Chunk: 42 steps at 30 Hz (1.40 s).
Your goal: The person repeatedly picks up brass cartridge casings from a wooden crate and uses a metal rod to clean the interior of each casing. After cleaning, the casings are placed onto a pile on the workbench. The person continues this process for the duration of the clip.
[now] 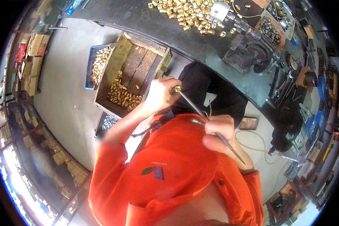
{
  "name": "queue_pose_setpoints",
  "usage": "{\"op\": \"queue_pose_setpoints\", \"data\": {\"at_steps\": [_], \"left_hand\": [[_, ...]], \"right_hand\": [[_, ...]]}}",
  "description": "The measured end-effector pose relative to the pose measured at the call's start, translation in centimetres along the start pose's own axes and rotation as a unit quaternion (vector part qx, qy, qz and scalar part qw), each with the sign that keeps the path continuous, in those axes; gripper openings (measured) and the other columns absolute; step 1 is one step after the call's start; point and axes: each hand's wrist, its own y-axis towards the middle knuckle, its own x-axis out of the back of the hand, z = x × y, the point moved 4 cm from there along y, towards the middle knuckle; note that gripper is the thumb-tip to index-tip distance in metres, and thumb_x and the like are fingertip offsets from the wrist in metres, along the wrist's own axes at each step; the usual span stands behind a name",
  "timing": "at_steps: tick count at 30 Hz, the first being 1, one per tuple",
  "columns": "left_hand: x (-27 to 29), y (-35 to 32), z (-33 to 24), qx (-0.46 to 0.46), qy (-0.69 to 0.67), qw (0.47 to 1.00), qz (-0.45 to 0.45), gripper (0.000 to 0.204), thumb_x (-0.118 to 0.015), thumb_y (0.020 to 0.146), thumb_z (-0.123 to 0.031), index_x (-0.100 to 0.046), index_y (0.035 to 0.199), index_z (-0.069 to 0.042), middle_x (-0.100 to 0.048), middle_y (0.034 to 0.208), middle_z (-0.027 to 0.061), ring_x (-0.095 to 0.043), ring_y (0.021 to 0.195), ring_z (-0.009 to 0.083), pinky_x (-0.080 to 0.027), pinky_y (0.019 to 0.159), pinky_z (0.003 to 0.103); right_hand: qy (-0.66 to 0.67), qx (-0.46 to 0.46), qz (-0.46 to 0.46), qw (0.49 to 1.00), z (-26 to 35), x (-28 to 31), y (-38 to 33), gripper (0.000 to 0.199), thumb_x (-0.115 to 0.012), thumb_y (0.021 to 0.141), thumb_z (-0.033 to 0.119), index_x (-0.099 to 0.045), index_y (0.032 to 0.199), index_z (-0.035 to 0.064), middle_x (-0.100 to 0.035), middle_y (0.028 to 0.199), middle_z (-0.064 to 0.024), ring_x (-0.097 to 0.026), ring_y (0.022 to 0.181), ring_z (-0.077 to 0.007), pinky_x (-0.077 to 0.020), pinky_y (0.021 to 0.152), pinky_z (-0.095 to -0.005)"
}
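My left hand [162, 92] is closed around a small brass fitting [176, 89], most of it hidden by my fingers. In my right hand [219, 130] is a long thin dark metal rod like a file [194, 103], gripped by thumb and curled fingers. Its far tip meets the brass fitting's opening; its pointed rear end sticks out behind my right hand. A short silvery piece shows beside my right fingers; what it is I cannot tell. Under my left forearm stands a wooden crate [133, 35] with many brass fittings [120, 93] heaped in its near left part.
Left of the crate is a blue bin [89, 71] of brass fittings; a smaller box of grey metal parts [108, 122] stands nearer. The dark workbench [124, 17] carries a brass pile [188, 13] and a geared machine [252, 49]. A cable [258, 137] lies on the floor at right.
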Motion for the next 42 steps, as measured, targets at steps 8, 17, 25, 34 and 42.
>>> {"op": "queue_pose_setpoints", "data": {"at_steps": [8, 17, 25, 34, 42], "left_hand": [[-0.5, -0.2, -1.2, -0.048, 0.006, 0.999, -0.009, 0.023, -0.069, 0.059, -0.002, -0.062, 0.081, -0.002, -0.057, 0.067, 0.0116, -0.059, 0.059, 0.0290, -0.045, 0.053, 0.036], [-1.7, 1.7, 1.6, -0.071, 0.039, 0.996, 0.044, 0.019, -0.069, 0.066, -0.005, -0.065, 0.085, -0.005, -0.061, 0.067, 0.0138, -0.062, 0.059, 0.0285, -0.048, 0.054, 0.036], [3.1, 17.9, 3.1, -0.063, 0.127, 0.988, -0.066, 0.028, -0.064, 0.074, -0.018, -0.067, 0.099, -0.006, -0.064, 0.068, 0.0154, -0.065, 0.061, 0.0253, -0.052, 0.061, 0.036], [8.3, 18.1, 4.3, 0.036, -0.144, 0.978, -0.146, 0.035, -0.065, 0.086, -0.022, -0.062, 0.113, -0.001, -0.068, 0.072, 0.0057, -0.063, 0.065, 0.0095, -0.049, 0.057, 0.027], [7.1, -3.2, 17.8, 0.194, 0.157, 0.968, 0.038, 0.029, -0.056, 0.078, -0.012, -0.065, 0.105, -0.008, -0.068, 0.081, 0.0158, -0.068, 0.074, 0.0263, -0.053, 0.063, 0.036]], "right_hand": [[-0.016, -0.064, 0.006, 0.998, -1.7, -1.3, 1.7, 0.027, -0.063, 0.069, 0.016, -0.041, 0.061, 0.0030, -0.041, 0.055, -0.0120, -0.046, 0.047, -0.0285, -0.0340, 0.046, -0.0349], [-0.111, -0.011, -0.029, 0.993, -3.7, -0.9, 1.2, 0.039, -0.065, 0.076, 0.028, -0.037, 0.061, 0.0055, -0.037, 0.055, -0.0114, -0.045, 0.049, -0.0322, -0.0322, 0.045, -0.0379], [-0.115, -0.023, -0.114, 0.987, -2.8, 0.7, -0.3, 0.025, -0.058, 0.064, 0.004, -0.034, 0.056, 0.0028, -0.031, 0.052, -0.0098, -0.034, 0.043, -0.0242, -0.0237, 0.043, -0.0356], [-0.086, -0.044, -0.096, 0.991, -3.1, -0.1, -0.1, 0.021, -0.056, 0.061, 0.001, -0.036, 0.056, 0.0034, -0.034, 0.051, -0.0100, -0.037, 0.042, -0.0255, -0.0264, 0.042, -0.0349], [-0.067, -0.042, -0.065, 0.995, -3.4, -1.0, -0.1, 0.024, -0.057, 0.062, 0.005, -0.034, 0.055, 0.0044, -0.030, 0.049, -0.0077, -0.033, 0.041, -0.0212, -0.0232, 0.041, -0.0332]]}}
